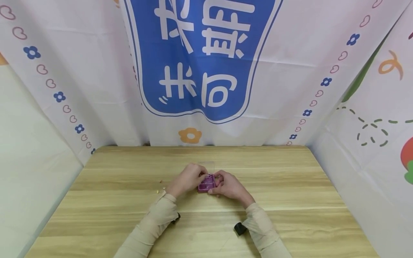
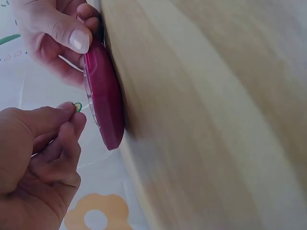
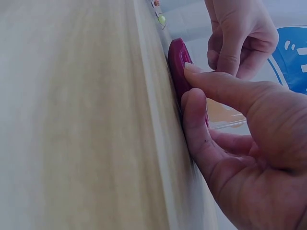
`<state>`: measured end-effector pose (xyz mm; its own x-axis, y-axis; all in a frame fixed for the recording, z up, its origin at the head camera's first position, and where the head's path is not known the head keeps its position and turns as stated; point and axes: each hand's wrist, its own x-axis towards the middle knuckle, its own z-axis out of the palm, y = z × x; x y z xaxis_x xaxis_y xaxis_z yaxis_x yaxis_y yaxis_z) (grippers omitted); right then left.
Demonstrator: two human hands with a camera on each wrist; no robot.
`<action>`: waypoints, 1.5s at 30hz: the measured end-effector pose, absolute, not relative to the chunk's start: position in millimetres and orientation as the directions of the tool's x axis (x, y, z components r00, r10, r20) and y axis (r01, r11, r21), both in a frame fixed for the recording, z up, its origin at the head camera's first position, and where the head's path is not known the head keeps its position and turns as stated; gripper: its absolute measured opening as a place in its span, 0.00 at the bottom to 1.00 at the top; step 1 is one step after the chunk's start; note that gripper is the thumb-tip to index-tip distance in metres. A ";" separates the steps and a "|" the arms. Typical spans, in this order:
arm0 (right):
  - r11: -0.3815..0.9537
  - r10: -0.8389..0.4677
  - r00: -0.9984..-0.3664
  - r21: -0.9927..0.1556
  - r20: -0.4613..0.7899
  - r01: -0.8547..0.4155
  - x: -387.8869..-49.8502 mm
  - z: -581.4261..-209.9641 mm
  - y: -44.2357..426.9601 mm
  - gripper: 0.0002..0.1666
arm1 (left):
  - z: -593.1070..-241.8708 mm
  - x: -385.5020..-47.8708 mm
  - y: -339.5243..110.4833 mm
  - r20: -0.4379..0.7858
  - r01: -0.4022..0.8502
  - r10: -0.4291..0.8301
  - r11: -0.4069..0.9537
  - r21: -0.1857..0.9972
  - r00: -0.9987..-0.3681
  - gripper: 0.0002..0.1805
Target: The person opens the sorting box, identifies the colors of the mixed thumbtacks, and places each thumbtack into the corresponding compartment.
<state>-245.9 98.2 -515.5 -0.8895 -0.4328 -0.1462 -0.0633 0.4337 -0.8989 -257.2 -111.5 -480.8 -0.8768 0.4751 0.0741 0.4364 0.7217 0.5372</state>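
Note:
A small magenta compartment box [image 1: 206,186] sits on the wooden table with its transparent lid [image 1: 206,166] swung back behind it. My right hand [image 1: 229,186] grips the box at its right side, the thumb along the near edge, as the right wrist view shows with the box [image 3: 178,64]. Over the box's left side, my left hand [image 1: 190,178] pinches a tiny green-rimmed trinket with a gold-coloured bit [image 2: 78,107] between thumb and forefinger. In the left wrist view the trinket is apart from the box [image 2: 105,96]. The compartments' contents are too small to tell.
Several tiny pieces [image 1: 157,191] lie on the table left of the left hand; one is a light green ball [image 3: 161,19]. Black wrist devices [image 1: 240,228] are under the sleeves. A printed white curtain [image 1: 190,134] hangs behind the table's far edge.

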 end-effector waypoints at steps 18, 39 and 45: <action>0.442 -0.417 -0.899 -0.894 -0.133 -0.073 -244.6 -514.5 98.0 0.41 | -480.1 -255.5 -101.6 0.102 0.456 0.469 0.749 0.480 -0.878 0.06; 0.435 -0.431 -0.892 -0.897 -0.133 -0.077 -244.2 -516.8 97.6 0.41 | -478.1 -255.8 -102.3 0.118 0.482 0.491 0.733 0.480 -0.863 0.06; 0.436 -0.424 -0.895 -0.897 -0.135 -0.072 -244.9 -516.5 98.1 0.41 | -478.8 -255.3 -104.3 0.119 0.474 0.483 0.729 0.494 -0.867 0.06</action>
<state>-244.9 98.1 -516.5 -0.8954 -0.4243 -0.1347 -0.0718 0.4364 -0.8969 -255.3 -104.3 -478.8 -0.8672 0.4835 0.1191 0.4741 0.7287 0.4942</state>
